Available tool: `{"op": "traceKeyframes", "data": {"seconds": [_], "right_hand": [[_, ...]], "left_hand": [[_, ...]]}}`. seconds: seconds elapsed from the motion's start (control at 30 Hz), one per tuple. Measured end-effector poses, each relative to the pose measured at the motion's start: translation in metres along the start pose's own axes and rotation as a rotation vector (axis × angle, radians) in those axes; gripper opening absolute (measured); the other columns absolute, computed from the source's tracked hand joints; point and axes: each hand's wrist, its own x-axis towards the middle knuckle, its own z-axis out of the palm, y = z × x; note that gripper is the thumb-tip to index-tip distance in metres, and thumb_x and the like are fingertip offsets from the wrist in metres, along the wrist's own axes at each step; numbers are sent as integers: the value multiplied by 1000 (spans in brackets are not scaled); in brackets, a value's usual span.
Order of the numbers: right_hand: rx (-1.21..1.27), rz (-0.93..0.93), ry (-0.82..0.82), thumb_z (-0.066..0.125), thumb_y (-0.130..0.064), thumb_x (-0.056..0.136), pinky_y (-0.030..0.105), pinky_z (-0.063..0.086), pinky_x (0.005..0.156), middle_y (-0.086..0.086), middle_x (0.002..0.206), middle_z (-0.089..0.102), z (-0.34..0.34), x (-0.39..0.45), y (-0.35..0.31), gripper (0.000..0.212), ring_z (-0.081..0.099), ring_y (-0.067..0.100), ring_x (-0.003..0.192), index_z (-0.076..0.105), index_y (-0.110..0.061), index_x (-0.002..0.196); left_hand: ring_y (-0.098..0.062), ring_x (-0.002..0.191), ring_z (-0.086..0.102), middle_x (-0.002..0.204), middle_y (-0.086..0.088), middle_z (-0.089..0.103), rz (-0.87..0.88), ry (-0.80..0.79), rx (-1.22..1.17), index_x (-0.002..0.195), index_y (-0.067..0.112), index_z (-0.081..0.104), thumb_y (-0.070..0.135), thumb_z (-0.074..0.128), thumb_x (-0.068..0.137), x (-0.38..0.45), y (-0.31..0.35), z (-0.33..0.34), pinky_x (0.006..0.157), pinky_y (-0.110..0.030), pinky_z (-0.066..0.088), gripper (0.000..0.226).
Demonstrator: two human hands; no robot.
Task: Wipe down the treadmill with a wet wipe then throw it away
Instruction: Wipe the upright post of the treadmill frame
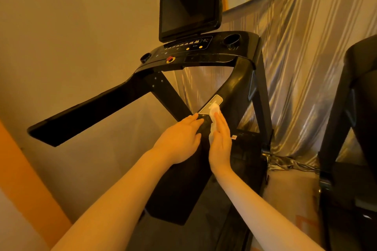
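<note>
Both hands on black treadmill's (206, 45) right handrail (234, 85): right hand (221, 142), fingers straight toward 12 o'clock, presses crumpled white wet wipe (214, 117) against silver sensor plate (211, 104); left hand (181, 138) rests flat at wipe's 9 o'clock, grasping nothing.

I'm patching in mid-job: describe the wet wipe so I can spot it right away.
Start at the black treadmill with the big dark screen on top, then follow its right handrail down toward the person. The wet wipe lies on that rail under the straight fingers of the right hand, overlapping a pale sensor plate. It is the only crumpled white thing on the black frame.
</note>
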Motion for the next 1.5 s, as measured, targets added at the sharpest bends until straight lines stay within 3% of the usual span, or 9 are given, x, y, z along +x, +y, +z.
{"op": "traceKeyframes", "data": {"seconds": [0.1, 0.2, 0.53, 0.77, 0.9, 0.97, 1.07, 1.37, 1.5], "right_hand": [[-325, -201, -94, 36, -20, 104, 15, 27, 112, -14, 149, 37, -17, 6, 12, 42, 32, 5, 138, 39, -27, 145], [-500, -268, -144, 38, -27, 102, 5, 26, 101, -11, 141, 40, -30, 15, 12, 43, 36, 9, 129, 43, -17, 144], [-438, -249, -99, 63, -17, 94, 4, 43, 82, 2, 113, 59, -36, 38, -7, 25, 55, 0, 97, 68, -4, 115], [-575, -387, -72, 64, -22, 91, 22, 48, 86, 11, 113, 61, -31, 54, -5, 20, 53, 18, 106, 70, -5, 100], [-533, -420, -233, 50, -32, 98, 22, 35, 112, 10, 145, 48, -29, 55, -4, 39, 39, 14, 136, 63, -4, 121], [-530, -395, -269, 46, -35, 99, 33, 42, 109, 10, 140, 54, -29, 52, -3, 45, 48, 16, 131, 58, -5, 131], [-566, -442, -210, 36, -48, 101, 22, 39, 108, 11, 131, 62, -29, 43, -1, 56, 55, 21, 125, 62, -6, 127], [-456, -310, -148, 37, -43, 102, 32, 38, 112, -8, 145, 44, -30, 10, 15, 41, 40, 10, 136, 39, -29, 141], [-439, -352, -162, 35, -42, 104, 28, 33, 115, -4, 151, 40, -29, 5, 22, 48, 33, 8, 142, 44, -16, 144]], "left_hand": [[-13, 147, 19, 163, 7, 13, 5, -2, 9, 154, 27, 22, 30, 39, 105, -1, 1, 0, 116, -28, 22, 52], [-13, 148, 18, 163, 7, 13, 2, -8, 17, 154, 27, 21, 31, 38, 105, -1, 2, -1, 116, -28, 21, 52], [-16, 147, 20, 163, 6, 13, -19, -22, 28, 154, 26, 22, 29, 38, 105, -4, 9, -4, 116, -31, 24, 51], [-14, 148, 19, 163, 7, 13, -27, -28, 39, 154, 27, 22, 30, 37, 105, -3, 8, -4, 116, -29, 22, 51], [-14, 148, 19, 163, 7, 14, -24, -26, 39, 154, 27, 22, 31, 37, 105, -3, 7, -3, 116, -28, 22, 51], [-14, 148, 19, 162, 7, 14, -25, -25, 39, 154, 27, 22, 32, 37, 105, -3, 7, -3, 116, -29, 22, 51], [-14, 147, 20, 162, 7, 14, -28, -24, 38, 154, 27, 22, 32, 37, 105, -3, 8, -3, 117, -29, 23, 51], [-14, 147, 20, 162, 8, 14, -31, -17, 49, 154, 28, 23, 31, 37, 105, -3, 8, -3, 116, -28, 23, 51], [-13, 148, 19, 162, 8, 13, -30, -22, 47, 154, 28, 22, 31, 37, 105, -3, 8, -3, 116, -27, 21, 51]]}}
